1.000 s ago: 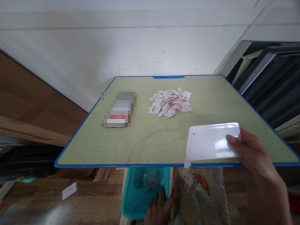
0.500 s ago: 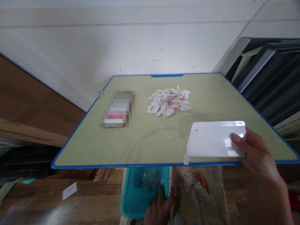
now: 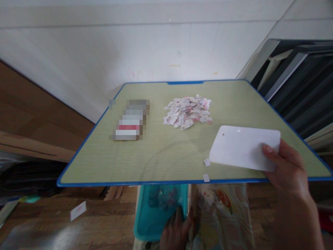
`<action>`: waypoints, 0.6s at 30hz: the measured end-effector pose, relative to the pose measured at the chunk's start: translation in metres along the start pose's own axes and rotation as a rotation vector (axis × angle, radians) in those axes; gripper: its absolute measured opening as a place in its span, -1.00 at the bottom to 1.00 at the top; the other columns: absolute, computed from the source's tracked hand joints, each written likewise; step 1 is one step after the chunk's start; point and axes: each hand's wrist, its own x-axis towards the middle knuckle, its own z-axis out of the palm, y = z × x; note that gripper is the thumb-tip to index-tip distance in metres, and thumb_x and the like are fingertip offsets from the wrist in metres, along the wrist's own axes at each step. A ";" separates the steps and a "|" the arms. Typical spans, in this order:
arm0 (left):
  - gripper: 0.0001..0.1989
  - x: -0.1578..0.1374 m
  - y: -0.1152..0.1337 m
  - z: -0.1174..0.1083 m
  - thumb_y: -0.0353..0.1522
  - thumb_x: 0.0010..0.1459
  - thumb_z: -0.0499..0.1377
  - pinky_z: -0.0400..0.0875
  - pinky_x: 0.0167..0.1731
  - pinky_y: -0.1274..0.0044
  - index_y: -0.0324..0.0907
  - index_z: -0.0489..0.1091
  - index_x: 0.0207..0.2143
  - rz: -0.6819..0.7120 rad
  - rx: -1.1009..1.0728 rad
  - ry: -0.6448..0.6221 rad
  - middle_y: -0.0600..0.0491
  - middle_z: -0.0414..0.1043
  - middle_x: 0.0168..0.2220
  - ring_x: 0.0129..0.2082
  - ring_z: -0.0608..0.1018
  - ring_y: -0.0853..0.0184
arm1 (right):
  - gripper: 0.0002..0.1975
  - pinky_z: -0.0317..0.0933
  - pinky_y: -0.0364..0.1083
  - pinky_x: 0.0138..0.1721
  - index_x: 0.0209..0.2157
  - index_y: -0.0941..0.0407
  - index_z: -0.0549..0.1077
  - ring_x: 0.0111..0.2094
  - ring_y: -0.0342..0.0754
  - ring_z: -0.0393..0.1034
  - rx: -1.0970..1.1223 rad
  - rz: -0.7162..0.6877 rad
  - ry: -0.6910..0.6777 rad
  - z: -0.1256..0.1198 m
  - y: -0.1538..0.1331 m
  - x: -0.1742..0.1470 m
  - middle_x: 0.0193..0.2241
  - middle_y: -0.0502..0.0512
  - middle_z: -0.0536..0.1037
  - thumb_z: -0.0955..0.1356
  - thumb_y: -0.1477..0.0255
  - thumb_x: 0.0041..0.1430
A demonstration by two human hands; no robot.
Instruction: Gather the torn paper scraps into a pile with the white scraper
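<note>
White panelled wall, smudged with a few reddish and yellowish marks, stands behind a pale green table edged in blue. Off to one side leans a brown panel with a black bundle low beside it; on the other, dark flat panels lean together at a slant.

Near the middle of the tabletop, towards the wall, lies a loose heap of paper scraps, mostly white with touches of pink. To the left of it, well apart, sits an oblong object too pixelated for me to make out.

From where I stand, the person's right hand grasps a flat white plate by its right end, thumb laid on the upper face and fingers behind. One corner has a small hole. I can't tell whether the plate's lower edge meets the table. Just beside its left corner is a small scrap, and another scrap lies at the table's near edge.

Below that edge, the left hand is at the right side of a teal tray; whether it grips the rim I can't tell. Bits blur together inside the tray. Next to it, a patterned cloth carries more pale scraps, and a white slip lies on the wooden floor.
</note>
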 end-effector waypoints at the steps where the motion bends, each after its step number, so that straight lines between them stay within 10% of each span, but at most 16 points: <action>1: -0.28 0.000 0.000 -0.001 -0.41 -0.06 0.17 0.40 -0.40 0.50 0.10 -0.11 0.11 -0.007 0.000 -0.009 -0.13 0.32 -0.07 -0.29 0.47 0.25 | -0.78 0.13 -0.31 -0.59 -0.25 0.04 0.43 -0.57 -0.26 0.24 -0.009 0.011 -0.022 -0.001 0.000 -0.001 -0.52 -0.07 0.41 0.34 0.44 -0.02; 18: -0.22 -0.001 0.000 -0.004 -0.34 -0.14 0.19 0.40 -0.41 0.52 0.11 -0.13 0.11 -0.001 -0.042 0.054 -0.09 0.31 -0.07 -0.31 0.47 0.26 | -0.80 0.16 -0.32 -0.58 -0.30 0.09 0.46 -0.56 -0.26 0.26 0.020 -0.038 0.053 0.006 -0.002 0.001 -0.51 -0.06 0.42 0.36 0.45 -0.07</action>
